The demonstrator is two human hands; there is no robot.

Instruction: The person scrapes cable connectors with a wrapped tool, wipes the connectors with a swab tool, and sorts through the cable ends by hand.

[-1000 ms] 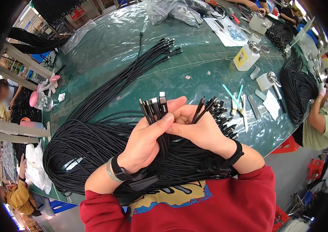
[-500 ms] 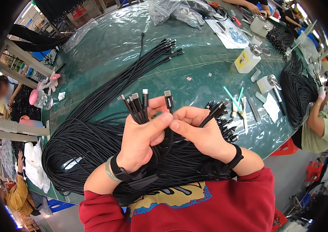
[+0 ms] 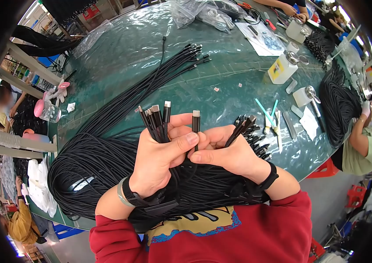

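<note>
Upright between my two hands stands one black USB-C cable (image 3: pixel 196 122), its metal tip up and a plain face of its housing showing. My left hand (image 3: pixel 159 153) is closed, with several cable ends (image 3: pixel 155 120) sticking up behind the thumb and its fingertips at the single plug. My right hand (image 3: pixel 234 153) pinches just below that plug and keeps several more cable ends (image 3: pixel 240 128) between thumb and fingers. Under both hands lies a big coil of black cables (image 3: pixel 89 162), its far ends (image 3: pixel 190 52) fanned out across the table.
On the green table (image 3: pixel 225 74) to the right are a white bottle with a yellow label (image 3: pixel 281 69), a second bottle (image 3: pixel 302 96), turquoise-handled tools (image 3: pixel 270 116) and white paper (image 3: pixel 309 124). Plastic bags (image 3: pixel 203 17) lie at the back. Co-workers sit around the edges.
The single plug has been turned: its printed lettering faced me before and a plain side does now. It sits slightly lower and further right, and my right fingers have shifted on it.
</note>
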